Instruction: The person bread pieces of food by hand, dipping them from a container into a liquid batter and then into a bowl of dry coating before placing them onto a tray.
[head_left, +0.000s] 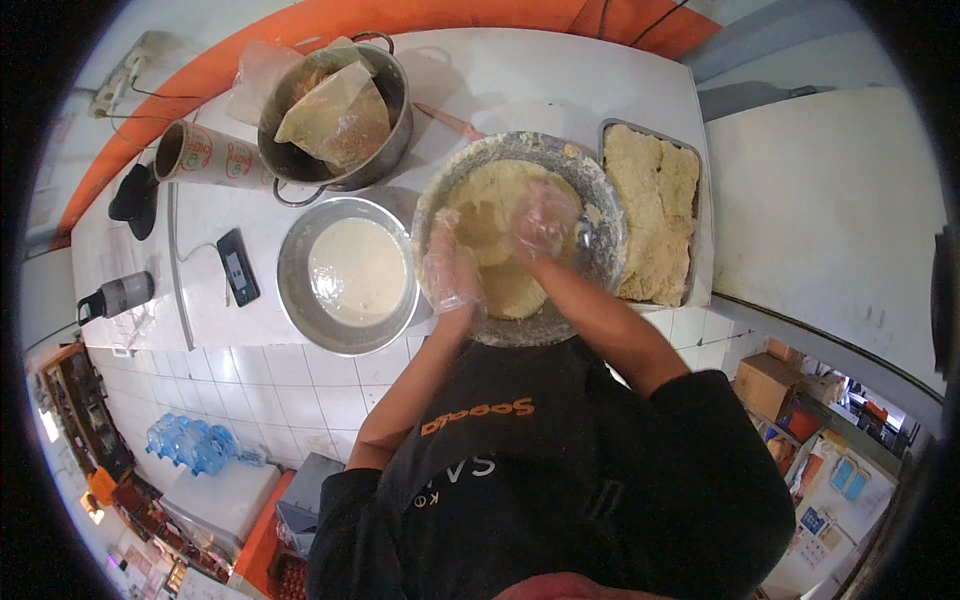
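Both of my hands wear clear plastic gloves and are in a large metal bowl (555, 330) of pale yellow crumbs (487, 176). At the bowl's left side is my left hand (452, 266), crumbs stuck to its fingertips. My right hand (541, 217), blurred, is over the crumbs right of the middle; whether its fingers close on anything cannot be told. Crumbs and paste coat the bowl's inner wall. Left of it stands a metal basin (289, 292) with pale, creamy liquid (358, 271). A rectangular metal tray (699, 225) on the right holds a thick, crumb-coated layer (646, 217).
A two-handled metal pot (397, 142) with plastic bags stands at the back left, beside a printed plastic roll (225, 157). A knife (450, 120) lies behind the bowl. Further left are a phone (238, 266), a black cap (136, 202) and a bottle (120, 295).
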